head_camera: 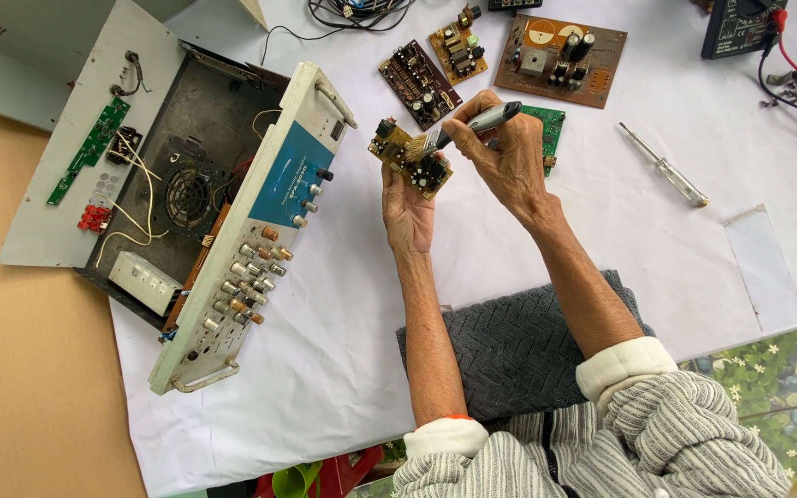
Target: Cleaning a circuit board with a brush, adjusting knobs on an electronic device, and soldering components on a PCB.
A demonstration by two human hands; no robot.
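Observation:
My left hand (407,210) holds up a small yellow-brown circuit board (408,157) studded with dark components, above the white sheet. My right hand (505,152) grips a small brush with a grey handle (486,119); its bristles rest on the top of that board. Both forearms come up from the bottom of the view in striped sleeves with white cuffs.
An opened amplifier chassis (205,198) with a knob-covered front panel (260,231) lies to the left, its lid (80,148) beside it. Several more circuit boards (560,60) lie at the top, a screwdriver (664,167) to the right, a multimeter (740,26) with red lead top right, a grey cloth (509,346) near me.

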